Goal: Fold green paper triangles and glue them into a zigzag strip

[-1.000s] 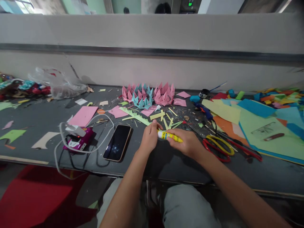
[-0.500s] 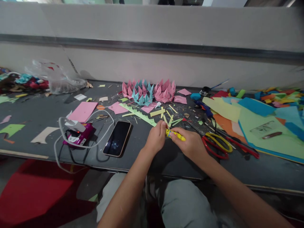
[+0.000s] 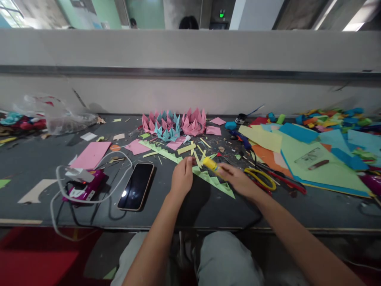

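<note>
My left hand (image 3: 182,177) is closed over the middle of a light green paper strip (image 3: 214,182) with a row of folded points. The fingers hide that part of the strip; both ends show on either side. My right hand (image 3: 238,179) grips a yellow glue stick (image 3: 212,164), held above the right part of the strip and slightly blurred. Behind the hands lie narrow yellow paper strips (image 3: 186,149). Further back stand folded paper rings with pointed petals, a pink ring (image 3: 194,122) and a blue ring (image 3: 167,129).
Left of my hands are a phone (image 3: 136,186) and a purple power adapter (image 3: 89,186) with looping cables. Scissors (image 3: 260,178), a glue gun (image 3: 241,139) and layered coloured paper sheets (image 3: 315,159) lie to the right. A low partition (image 3: 190,93) closes the back.
My right hand has moved the glue stick away from my left hand, opening a gap between them. The right part of the green strip now shows. The camera view has tilted up and shifted right.
</note>
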Motion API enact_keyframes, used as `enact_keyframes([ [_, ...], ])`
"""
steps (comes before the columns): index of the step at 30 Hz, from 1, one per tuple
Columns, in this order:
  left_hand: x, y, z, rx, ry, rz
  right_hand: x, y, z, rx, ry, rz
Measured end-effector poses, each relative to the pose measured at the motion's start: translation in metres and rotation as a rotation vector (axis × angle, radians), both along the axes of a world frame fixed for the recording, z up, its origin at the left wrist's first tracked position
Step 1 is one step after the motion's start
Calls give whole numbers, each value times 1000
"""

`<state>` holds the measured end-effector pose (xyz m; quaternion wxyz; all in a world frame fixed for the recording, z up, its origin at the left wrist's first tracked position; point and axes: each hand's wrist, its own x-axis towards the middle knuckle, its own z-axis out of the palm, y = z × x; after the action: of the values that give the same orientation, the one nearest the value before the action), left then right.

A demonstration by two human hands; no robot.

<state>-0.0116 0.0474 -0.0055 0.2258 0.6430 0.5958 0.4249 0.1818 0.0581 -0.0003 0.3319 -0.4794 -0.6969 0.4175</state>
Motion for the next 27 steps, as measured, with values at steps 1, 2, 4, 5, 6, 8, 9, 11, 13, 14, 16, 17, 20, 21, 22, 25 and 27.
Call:
enact_keyframes([
  [1,1,2,-1,-14,79,22,7,13,-3,29,87,-166],
  [2,2,4,-3,-26,156,18,15,27,-7,59,118,-254],
  [4,5,4,-7,-34,264,-35,27,56,-14,103,143,-364],
  [5,7,4,-9,-34,298,-66,31,70,-17,120,141,-414],
  [6,8,2,-10,-36,336,-94,34,82,-19,131,131,-453],
  [8,9,0,-13,-46,407,-135,37,101,-24,147,92,-500],
  [9,9,-1,-14,-53,438,-149,37,108,-26,152,61,-512],
  [11,8,-2,-15,-64,489,-171,35,116,-29,161,-17,-525],
  [13,7,-1,-15,-70,526,-185,33,119,-32,174,-99,-536],
  [14,6,-1,-14,-72,541,-188,32,120,-33,178,-133,-543],
  [16,5,0,-13,-71,564,-188,31,120,-35,178,-183,-563],
  [17,4,1,-12,-69,573,-184,31,120,-36,171,-200,-576],
  [20,3,1,-9,-56,592,-173,34,122,-39,138,-219,-609],
  [21,3,1,-9,-50,594,-173,35,122,-39,129,-213,-612],
  [22,3,1,-8,-42,595,-173,36,121,-39,124,-201,-612],
  [25,1,0,-8,-16,587,-174,39,108,-34,128,-126,-610],
  [27,1,0,-8,4,575,-171,39,86,-27,149,-62,-618],
])
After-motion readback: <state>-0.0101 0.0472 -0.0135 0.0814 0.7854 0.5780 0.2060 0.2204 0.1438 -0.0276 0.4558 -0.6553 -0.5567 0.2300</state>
